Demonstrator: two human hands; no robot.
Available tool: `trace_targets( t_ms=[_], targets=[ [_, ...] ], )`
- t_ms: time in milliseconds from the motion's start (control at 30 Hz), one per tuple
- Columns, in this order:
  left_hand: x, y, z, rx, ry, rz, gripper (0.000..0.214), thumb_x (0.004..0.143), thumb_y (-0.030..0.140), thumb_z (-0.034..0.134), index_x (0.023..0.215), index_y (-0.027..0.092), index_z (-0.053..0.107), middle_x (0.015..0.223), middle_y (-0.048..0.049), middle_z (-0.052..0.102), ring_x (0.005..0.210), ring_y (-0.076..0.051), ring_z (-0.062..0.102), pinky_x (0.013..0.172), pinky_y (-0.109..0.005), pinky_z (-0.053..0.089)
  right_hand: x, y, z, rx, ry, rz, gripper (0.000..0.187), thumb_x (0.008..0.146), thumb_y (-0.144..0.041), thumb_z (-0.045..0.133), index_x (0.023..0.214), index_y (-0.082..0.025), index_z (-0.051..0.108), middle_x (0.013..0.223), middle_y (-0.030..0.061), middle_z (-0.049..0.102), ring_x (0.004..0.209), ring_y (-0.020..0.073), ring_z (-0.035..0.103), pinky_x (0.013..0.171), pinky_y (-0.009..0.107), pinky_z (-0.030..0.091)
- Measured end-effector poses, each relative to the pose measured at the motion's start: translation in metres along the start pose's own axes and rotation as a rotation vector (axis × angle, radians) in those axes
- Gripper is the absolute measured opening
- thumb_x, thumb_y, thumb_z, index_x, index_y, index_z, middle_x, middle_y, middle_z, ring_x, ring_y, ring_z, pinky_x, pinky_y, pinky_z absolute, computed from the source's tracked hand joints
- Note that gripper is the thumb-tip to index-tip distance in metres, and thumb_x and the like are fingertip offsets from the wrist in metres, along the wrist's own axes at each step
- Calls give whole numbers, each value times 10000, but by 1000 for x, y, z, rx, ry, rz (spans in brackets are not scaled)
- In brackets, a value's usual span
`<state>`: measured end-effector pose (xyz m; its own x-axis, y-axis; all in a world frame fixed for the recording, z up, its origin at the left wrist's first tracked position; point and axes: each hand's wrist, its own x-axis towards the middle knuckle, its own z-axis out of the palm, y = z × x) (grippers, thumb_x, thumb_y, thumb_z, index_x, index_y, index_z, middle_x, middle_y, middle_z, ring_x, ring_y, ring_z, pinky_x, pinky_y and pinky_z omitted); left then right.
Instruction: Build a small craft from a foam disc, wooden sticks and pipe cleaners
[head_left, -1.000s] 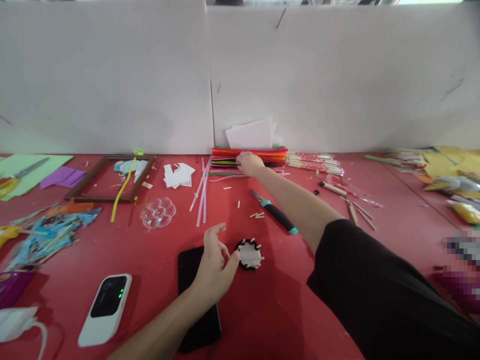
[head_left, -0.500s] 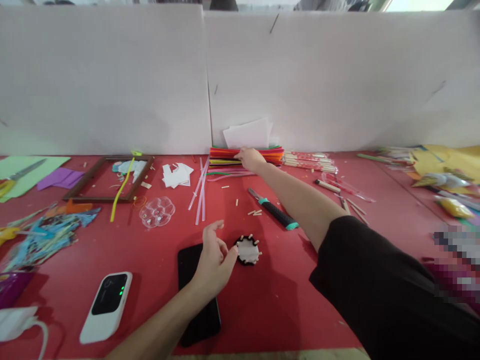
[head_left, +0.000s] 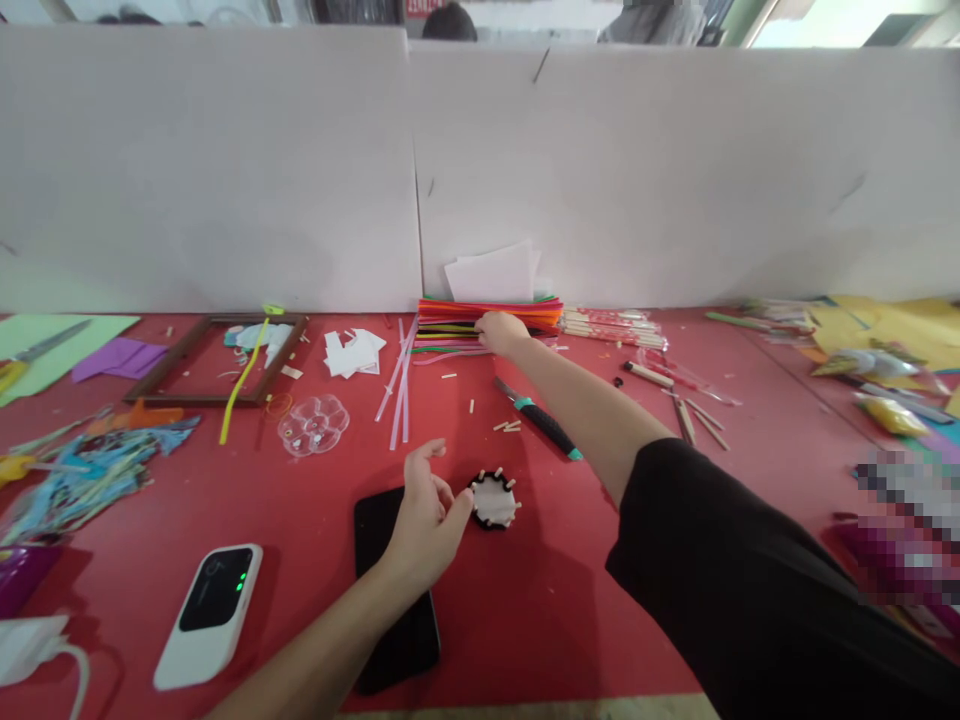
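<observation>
My left hand [head_left: 426, 520] hovers over the black phone [head_left: 397, 640], fingers apart and loosely curled. Its thumb tip reaches the edge of a small round piece [head_left: 494, 500], white in the middle with a black fuzzy rim and short wooden pegs around it. Whether the thumb presses on it I cannot tell. Farther off, my right hand [head_left: 502, 333] is at the stack of coloured pipe cleaners [head_left: 442, 318], its fingers closed together on the strips in the dark and pink part. Its fingertips are partly hidden.
A craft knife [head_left: 551, 428] lies under my right forearm, beside cut wooden bits [head_left: 508, 427]. Pink straws [head_left: 405, 390], a clear palette [head_left: 313, 425], a brown frame [head_left: 142, 390] and a white device [head_left: 210, 615] are on the left. White panels [head_left: 600, 180] close off the back.
My right hand has shifted slightly down the pipe cleaner stack, toward its darker strips. My left hand and the round piece keep their places; the view tilts up a little.
</observation>
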<state>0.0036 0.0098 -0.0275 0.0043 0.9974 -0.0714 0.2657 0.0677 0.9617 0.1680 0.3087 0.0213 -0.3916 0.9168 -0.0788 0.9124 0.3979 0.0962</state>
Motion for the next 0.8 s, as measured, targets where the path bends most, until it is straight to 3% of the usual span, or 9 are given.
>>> trace_targets(
  t_ms=[333,433,600,700,800],
  targets=[
    [1,3,1,-3,-18,-35,554,912,318,563,1387,189,309,842,45,491,579,-102,450,597,-271,369,-1,6,-10,70,172,19,379,993,-395,634,1310,-188,617,1313,102,647,1115,233,668,938,452,589],
    [0,0,2,-44,-10,-37,538,917,321,577,1376,210,321,846,49,509,538,-82,424,568,-260,357,-8,10,-31,85,320,18,326,1066,-291,449,1334,-224,621,1280,117,660,1167,252,642,977,425,541],
    [0,-2,4,-166,14,-29,493,933,344,584,1357,234,358,860,43,541,497,-65,401,520,-248,345,-19,16,-81,129,554,31,471,1036,-123,284,1403,-221,563,1329,119,647,1284,268,555,1074,433,438],
    [1,2,2,-241,44,8,457,924,334,595,1322,213,404,871,16,578,601,-105,520,587,-263,430,-34,9,-108,366,662,145,361,1046,-210,344,1260,-190,634,1114,109,741,1056,260,675,915,409,527],
    [3,10,-3,-257,109,90,367,912,325,613,1236,187,509,879,-15,618,773,-152,610,747,-305,506,-70,-14,-127,727,616,97,234,1025,-260,458,996,-177,674,810,45,743,702,168,690,729,316,540]
  ],
)
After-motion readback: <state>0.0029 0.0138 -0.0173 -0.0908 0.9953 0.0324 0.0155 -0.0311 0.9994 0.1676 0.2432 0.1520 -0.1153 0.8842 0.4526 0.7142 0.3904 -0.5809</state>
